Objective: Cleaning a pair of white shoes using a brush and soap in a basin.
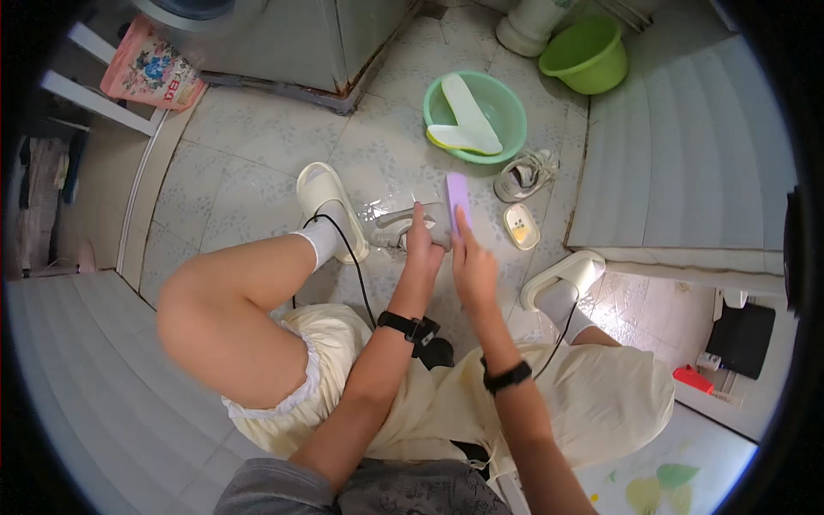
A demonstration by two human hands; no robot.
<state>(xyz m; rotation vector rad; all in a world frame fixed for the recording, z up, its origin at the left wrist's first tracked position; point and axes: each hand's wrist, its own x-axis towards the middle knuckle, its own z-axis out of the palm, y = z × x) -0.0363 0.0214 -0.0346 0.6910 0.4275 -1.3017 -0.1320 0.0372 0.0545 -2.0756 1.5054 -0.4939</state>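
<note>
A grey and white sneaker (pixel 390 225) lies on its side just above the wet floor tiles, and my left hand (pixel 422 245) grips it at its near end. My right hand (pixel 472 270) is closed around a long purple brush (pixel 457 190). The brush sits against the sneaker's right side; its bristles are hidden from view. To the right stands a second sneaker (pixel 524 178) with loose laces. Close below that is a small white soap dish (pixel 521 227) with a piece of yellow soap.
Two pale insoles (pixel 468 112) lean inside a mint green basin (pixel 506 112) ahead. A lime green tub (pixel 592 56) stands by a white pipe (pixel 525 30). A grey appliance (pixel 283 43) and a pink floral bag (pixel 150 69) are far left. My slippers (pixel 322 184) flank the work.
</note>
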